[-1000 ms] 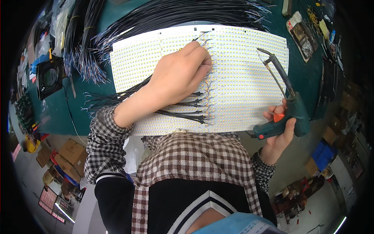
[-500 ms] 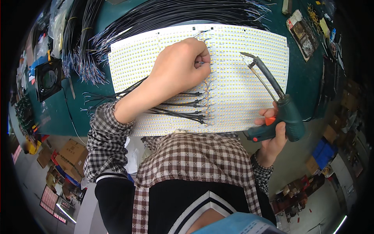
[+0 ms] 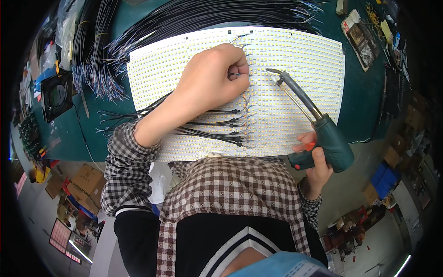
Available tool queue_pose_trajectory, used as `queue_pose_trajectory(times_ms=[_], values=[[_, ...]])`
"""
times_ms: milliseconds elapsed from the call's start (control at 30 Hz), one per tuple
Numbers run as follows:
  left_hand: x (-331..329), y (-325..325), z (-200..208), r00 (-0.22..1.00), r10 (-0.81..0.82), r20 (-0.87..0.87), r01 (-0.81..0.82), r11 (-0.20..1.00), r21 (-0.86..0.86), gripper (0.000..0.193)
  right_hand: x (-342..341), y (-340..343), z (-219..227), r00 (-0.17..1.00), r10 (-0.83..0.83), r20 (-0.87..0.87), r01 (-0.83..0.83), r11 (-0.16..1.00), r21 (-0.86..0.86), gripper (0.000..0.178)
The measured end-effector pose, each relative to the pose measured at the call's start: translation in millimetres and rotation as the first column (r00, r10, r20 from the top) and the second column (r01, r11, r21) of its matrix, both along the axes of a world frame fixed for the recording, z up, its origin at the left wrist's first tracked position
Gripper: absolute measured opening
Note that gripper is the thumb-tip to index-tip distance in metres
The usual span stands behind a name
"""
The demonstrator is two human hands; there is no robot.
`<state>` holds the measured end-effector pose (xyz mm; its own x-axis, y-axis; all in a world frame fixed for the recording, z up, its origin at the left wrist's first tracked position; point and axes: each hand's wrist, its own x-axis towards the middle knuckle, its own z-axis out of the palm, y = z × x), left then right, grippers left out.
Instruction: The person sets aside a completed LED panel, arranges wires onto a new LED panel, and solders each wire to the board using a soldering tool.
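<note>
A white LED panel point(image 3: 295, 97) dotted with rows of small yellow chips lies in front of me. My left hand point(image 3: 214, 71) is closed in a pinch over its middle, fingertips close to a column of thin wires; a bit of wire shows between the fingers. Below that hand, several black cables point(image 3: 217, 123) lie across the panel, their wire ends reaching the same column. In my right hand point(image 3: 316, 164) is a green soldering gun point(image 3: 334, 143) with a red trigger. Its dark tip points left, just right of my left fingertips, apart from them.
Bundles of black cables point(image 3: 207, 18) with stripped coloured ends lie behind the panel and at the far left. A black fan point(image 3: 56, 96) stands left. At the back right sits a stained solder tray point(image 3: 361, 44), beside tangled yellow wire. The green table point(image 3: 92, 143) shows around the panel.
The soldering gun in my right hand has moved left and slightly down, bringing its tip closer to my left fingertips. My left hand has barely moved.
</note>
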<state>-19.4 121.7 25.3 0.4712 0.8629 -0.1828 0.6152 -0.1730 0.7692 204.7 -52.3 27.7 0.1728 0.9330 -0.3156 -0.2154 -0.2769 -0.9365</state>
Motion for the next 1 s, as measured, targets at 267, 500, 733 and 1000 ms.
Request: queue_pose_trajectory(times_ms=[267,500,733,1000], values=[[-0.4,0.8,-0.5,1.0,0.018,0.023,-0.017,0.999,-0.052,0.009,-6.0,1.1,2.0,0.999,0.011,0.052,-0.011,1.0,-0.004,0.049],[0.2,2.8,1.3,1.0,0.005,0.001,-0.005,0.998,-0.063,0.009,-5.6,4.0,6.2,0.994,0.094,0.051,-0.092,0.995,-0.033,0.04],[0.3,4.5,2.4,1.0,-0.009,-0.009,0.008,0.997,-0.075,0.01,-10.9,4.6,10.0,0.999,-0.016,-0.038,0.013,0.998,-0.063,0.018],[-0.1,7.1,4.8,0.999,-0.04,-0.022,0.038,0.995,-0.095,0.01,-12.9,4.1,8.7,1.0,-0.02,-0.015,0.019,0.999,-0.046,0.016]])
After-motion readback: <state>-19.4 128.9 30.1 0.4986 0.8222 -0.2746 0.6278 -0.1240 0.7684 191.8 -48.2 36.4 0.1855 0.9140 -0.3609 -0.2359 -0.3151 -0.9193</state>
